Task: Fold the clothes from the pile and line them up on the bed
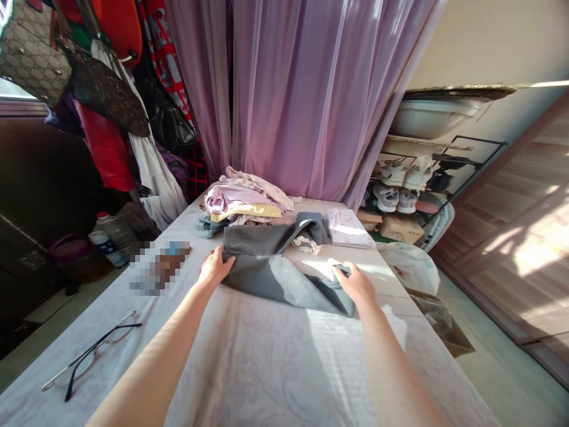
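A pair of dark grey trousers (275,279) lies across the pale patterned cloth, with its two legs spread apart toward the right. My left hand (216,267) grips the waist end at the left, thumb on top of the fabric. At the right, my right hand (358,284) is closed on the end of the nearer leg. The farther leg bends up and back, close to a folded blue-grey cloth (310,218). Between the legs rests a small white frilly piece (306,244). Sunlight falls over part of the trousers.
Behind are a heap of pink and yellow clothes (246,198) and a folded white garment (350,228). Eyeglasses (84,359) and a pixelated object (162,268) lie at left. Hanging bags (111,95), a purple curtain (293,101) and a shoe rack (395,184) surround the covered surface (267,367).
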